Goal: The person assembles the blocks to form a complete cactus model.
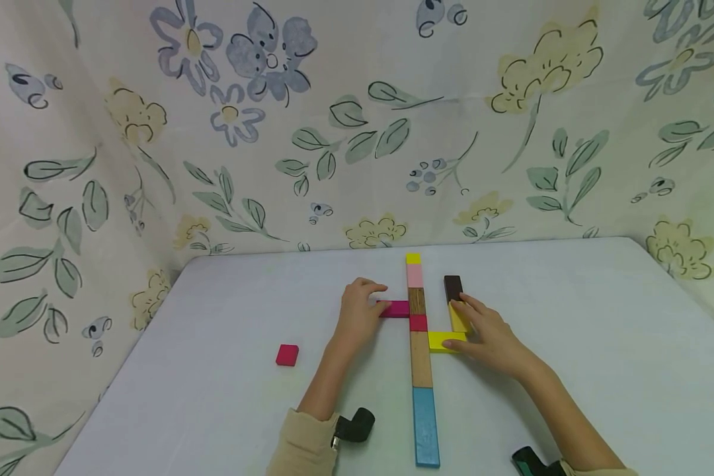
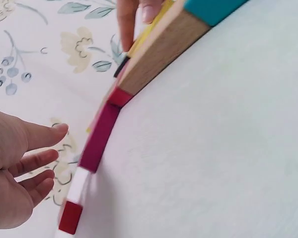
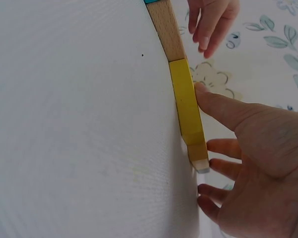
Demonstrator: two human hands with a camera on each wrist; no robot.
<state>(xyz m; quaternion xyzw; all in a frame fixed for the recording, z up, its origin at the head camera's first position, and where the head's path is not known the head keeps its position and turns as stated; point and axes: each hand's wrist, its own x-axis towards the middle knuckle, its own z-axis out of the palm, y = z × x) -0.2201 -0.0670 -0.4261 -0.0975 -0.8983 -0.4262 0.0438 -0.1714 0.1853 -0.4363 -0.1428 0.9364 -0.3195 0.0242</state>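
Observation:
A straight column of blocks lies on the white table, with a blue block [image 1: 426,426] at the near end, then a tan block [image 1: 420,359], a red block [image 1: 418,322], a brown block [image 1: 416,301], a pink block [image 1: 414,276] and a small yellow block [image 1: 413,258]. Left of it, a magenta block [image 1: 397,309] meets the column; my left hand [image 1: 359,320] is beside its outer end, fingers loosely extended around nothing. On the other side, my right hand [image 1: 498,338] rests its thumb on a yellow block [image 3: 187,101]. Its fingertips are at another yellow block [image 1: 459,318], below a black block [image 1: 453,288].
A lone red square block [image 1: 287,355] lies on the table to the left of the left forearm. Floral cloth [image 1: 333,205] hangs behind the table and along its left side. Black wrist-worn devices [image 1: 355,425] show at both sleeves.

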